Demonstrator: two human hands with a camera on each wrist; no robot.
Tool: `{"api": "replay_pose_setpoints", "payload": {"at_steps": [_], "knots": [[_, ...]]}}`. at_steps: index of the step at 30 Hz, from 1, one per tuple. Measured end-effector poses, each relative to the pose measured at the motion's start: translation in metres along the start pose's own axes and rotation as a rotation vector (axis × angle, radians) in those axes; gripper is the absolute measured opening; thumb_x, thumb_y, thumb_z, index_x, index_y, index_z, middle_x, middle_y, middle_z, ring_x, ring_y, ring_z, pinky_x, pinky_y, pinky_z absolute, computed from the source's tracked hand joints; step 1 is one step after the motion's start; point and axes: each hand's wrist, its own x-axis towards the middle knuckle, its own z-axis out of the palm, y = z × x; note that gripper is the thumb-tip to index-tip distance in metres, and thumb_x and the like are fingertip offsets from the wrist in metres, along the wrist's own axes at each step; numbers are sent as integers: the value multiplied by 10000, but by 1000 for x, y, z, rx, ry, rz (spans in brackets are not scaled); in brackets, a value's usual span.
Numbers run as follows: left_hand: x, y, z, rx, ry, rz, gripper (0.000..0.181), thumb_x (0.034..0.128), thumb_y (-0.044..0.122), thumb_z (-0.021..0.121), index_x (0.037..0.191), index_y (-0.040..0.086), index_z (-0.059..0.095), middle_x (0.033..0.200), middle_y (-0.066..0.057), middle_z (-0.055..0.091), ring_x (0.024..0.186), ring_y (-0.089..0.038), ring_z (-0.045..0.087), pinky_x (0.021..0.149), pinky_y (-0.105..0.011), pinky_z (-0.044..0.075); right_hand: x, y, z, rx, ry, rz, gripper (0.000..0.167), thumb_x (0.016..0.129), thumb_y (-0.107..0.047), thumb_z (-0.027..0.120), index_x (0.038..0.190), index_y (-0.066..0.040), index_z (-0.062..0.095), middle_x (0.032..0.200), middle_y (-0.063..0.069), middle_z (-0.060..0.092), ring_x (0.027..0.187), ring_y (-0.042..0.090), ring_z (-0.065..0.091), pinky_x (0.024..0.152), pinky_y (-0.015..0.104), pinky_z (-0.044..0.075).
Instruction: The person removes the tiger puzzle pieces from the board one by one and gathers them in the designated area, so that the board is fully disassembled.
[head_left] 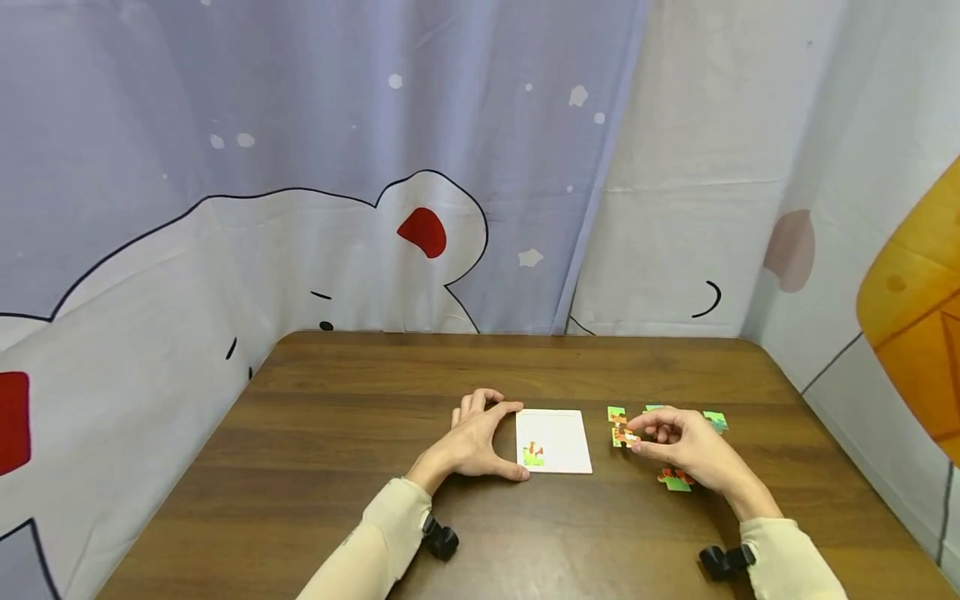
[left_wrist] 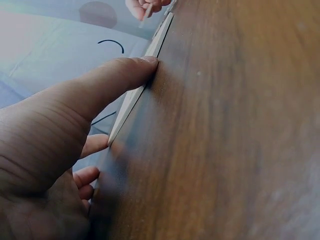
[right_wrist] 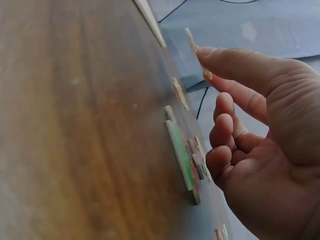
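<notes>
A white puzzle board [head_left: 564,440] lies flat on the wooden table, with one green and red jigsaw piece [head_left: 533,457] in its lower left corner. My left hand [head_left: 474,440] holds the board at its left side, the thumb at the near corner and the index finger at the far corner. To the right of the board, my right hand [head_left: 693,446] pinches a jigsaw piece [head_left: 622,437] between thumb and index finger. In the right wrist view this thin piece [right_wrist: 192,44] is seen edge-on, raised above the table. The other right fingers are curled towards the palm.
Loose jigsaw pieces lie around my right hand: a green one [head_left: 616,413] just beyond the held piece, a green and red one [head_left: 678,481] nearer me, and another [head_left: 716,421] at the far right. One more [head_left: 654,407] is partly hidden. A printed curtain [head_left: 450,167] hangs behind the table [head_left: 360,517].
</notes>
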Motion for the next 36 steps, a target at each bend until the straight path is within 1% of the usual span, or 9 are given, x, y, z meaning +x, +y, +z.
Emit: {"api": "replay_pose_setpoints", "payload": {"at_steps": [7, 15, 19, 28, 32, 36], "knots": [[0, 0, 0, 10, 0, 0, 1075, 728, 527, 1032, 1631, 183, 562, 1608, -154, 403, 1463, -418, 343, 1136, -569, 316, 2, 1, 3, -81, 2, 1, 265, 925, -172, 930, 1172, -125, 845, 963, 38, 668, 790, 102, 525, 679, 247, 464], [0, 0, 0, 6, -4, -12, 1075, 733, 529, 1030, 1644, 219, 552, 1623, -142, 394, 1473, -415, 334, 1145, -556, 310, 3, 0, 2, -99, -2, 15, 269, 921, -188, 936, 1171, -139, 847, 958, 41, 668, 788, 103, 528, 672, 249, 463], [0, 0, 0, 8, -4, -9, 1077, 731, 533, 1031, 1643, 216, 553, 1621, -143, 395, 1478, -420, 330, 1143, -562, 310, 2, 0, 2, -109, -5, 15, 282, 923, -178, 933, 1187, -125, 848, 959, 45, 668, 786, 97, 531, 672, 245, 466], [1, -3, 0, 8, 0, 7, 1069, 739, 513, 1025, 1638, 176, 554, 1612, -163, 395, 1469, -428, 330, 1128, -574, 312, 3, -2, 1, -67, 11, 24, 358, 918, -149, 932, 1247, -65, 820, 1008, 92, 660, 799, 103, 525, 671, 237, 465], [0, -3, 1, 8, 9, 15, 1056, 737, 494, 1027, 1627, 165, 562, 1599, -172, 399, 1463, -439, 331, 1117, -584, 316, 3, -3, 1, -45, 15, 17, 438, 925, -140, 925, 1320, -28, 774, 1093, 117, 710, 835, 114, 587, 684, 239, 500], [1, -2, 2, 6, 0, 4, 1067, 737, 506, 1029, 1636, 181, 556, 1613, -163, 394, 1477, -428, 328, 1134, -576, 315, 2, -8, 0, -21, 32, 6, 487, 943, -142, 911, 1378, -13, 735, 1187, 162, 759, 893, 137, 677, 723, 249, 558]]}}
